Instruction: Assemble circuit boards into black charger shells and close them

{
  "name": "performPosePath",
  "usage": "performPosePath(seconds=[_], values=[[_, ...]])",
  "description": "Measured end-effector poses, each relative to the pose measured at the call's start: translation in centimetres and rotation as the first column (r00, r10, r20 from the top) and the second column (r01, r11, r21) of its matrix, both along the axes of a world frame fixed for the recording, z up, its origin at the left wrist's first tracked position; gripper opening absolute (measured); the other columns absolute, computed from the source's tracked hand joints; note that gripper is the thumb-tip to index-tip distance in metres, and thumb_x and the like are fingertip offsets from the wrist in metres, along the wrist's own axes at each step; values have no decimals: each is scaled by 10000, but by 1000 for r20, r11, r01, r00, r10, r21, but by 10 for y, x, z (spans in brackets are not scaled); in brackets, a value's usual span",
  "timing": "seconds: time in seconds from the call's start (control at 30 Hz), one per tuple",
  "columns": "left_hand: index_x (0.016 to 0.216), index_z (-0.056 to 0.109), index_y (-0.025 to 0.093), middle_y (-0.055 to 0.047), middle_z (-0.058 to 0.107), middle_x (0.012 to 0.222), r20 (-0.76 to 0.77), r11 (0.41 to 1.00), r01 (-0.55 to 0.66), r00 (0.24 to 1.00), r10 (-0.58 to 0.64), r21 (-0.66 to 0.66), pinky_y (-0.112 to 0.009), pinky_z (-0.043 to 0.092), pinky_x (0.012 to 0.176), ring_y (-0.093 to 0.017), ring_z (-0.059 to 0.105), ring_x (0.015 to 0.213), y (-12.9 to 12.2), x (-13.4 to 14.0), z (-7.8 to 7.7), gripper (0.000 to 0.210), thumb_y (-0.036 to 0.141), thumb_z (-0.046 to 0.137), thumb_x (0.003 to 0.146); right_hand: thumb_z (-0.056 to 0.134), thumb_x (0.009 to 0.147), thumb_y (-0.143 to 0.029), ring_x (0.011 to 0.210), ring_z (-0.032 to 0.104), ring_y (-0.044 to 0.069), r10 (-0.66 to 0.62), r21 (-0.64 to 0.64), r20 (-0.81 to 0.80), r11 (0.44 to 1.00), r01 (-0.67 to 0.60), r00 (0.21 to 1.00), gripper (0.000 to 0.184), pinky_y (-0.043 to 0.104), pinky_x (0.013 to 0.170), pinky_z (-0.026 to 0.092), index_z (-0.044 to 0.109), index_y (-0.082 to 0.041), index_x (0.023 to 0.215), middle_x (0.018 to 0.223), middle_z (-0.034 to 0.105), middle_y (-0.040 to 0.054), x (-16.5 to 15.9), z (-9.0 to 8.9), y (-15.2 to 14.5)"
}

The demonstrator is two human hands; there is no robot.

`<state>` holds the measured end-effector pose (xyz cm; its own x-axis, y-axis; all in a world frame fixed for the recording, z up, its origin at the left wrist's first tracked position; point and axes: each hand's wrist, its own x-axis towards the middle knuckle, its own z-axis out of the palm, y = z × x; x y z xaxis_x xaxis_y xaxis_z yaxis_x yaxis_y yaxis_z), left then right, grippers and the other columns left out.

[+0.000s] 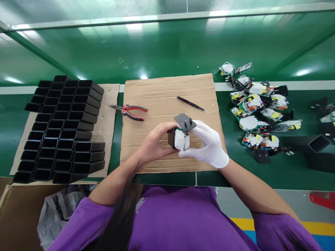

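Observation:
Between my hands, over the cardboard sheet (146,146), is a charger circuit board (181,139) with a white pad on its face. A black plug cover (185,122) with metal prongs sits at its upper end. My bare left hand (159,141) is closed around a black charger case (171,138) that stands against the board's left side. How far the board reaches into the case I cannot tell. My right hand (209,144), in a white glove, grips the circuit board from the right, thumb below and fingers beside the plug cover.
Red-handled pliers (129,111) and a black pen-like tool (191,103) lie on the cardboard. Rows of open black cases (62,130) stand at the left. Several circuit boards (251,104) are heaped at the right, near another black case (306,143). A metal rail (167,16) runs across the back.

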<state>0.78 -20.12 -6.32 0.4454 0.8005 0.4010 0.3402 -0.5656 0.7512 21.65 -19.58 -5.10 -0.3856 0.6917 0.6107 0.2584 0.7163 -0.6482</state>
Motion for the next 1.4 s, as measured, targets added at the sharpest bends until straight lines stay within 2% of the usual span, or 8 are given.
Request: performPosePath(seconds=[0.23,0.53,0.93,1.23,1.4], values=[[1315,526,204,-111,673,1229,-17,1000,-10,1000,9,-24,-345,558,945,-232,655,1126,-2,-1,0,616,275,785,761,800,761,-476,1108,688,268,-4,-1,-12,1000,4,1000,653,419,949,589,568,-240,1325,1179,715,112,-1,-1,-1],[1318,532,205,-117,679,1230,-31,999,-28,999,27,-31,-360,560,944,-238,659,1126,-3,0,2,617,273,783,759,818,742,-465,1122,685,288,-14,-13,1,1000,14,1000,727,440,948,589,537,-273,1384,1213,708,107,1,-3,-2],[1306,545,200,-124,688,1211,-26,1000,-10,1000,10,1,-368,569,936,-243,664,1117,-1,0,5,595,342,783,780,813,739,-497,1101,691,286,9,-22,31,1000,-8,999,696,434,924,594,568,-244,1339,1183,716,116,4,-1,0],[1303,546,209,-122,690,1200,-41,999,-1,999,3,43,-371,567,940,-243,668,1101,-1,-1,9,571,343,770,796,749,767,-585,1064,702,287,21,-3,69,1000,-21,997,687,431,892,604,559,-266,1345,1192,706,105,7,1,0],[1324,531,218,-121,689,1194,-33,997,9,999,-7,70,-371,563,941,-242,669,1093,-1,-1,9,601,344,778,791,760,766,-565,1090,689,283,40,-3,64,999,-40,997,699,421,917,597,543,-280,1366,1199,696,101,7,3,1]])
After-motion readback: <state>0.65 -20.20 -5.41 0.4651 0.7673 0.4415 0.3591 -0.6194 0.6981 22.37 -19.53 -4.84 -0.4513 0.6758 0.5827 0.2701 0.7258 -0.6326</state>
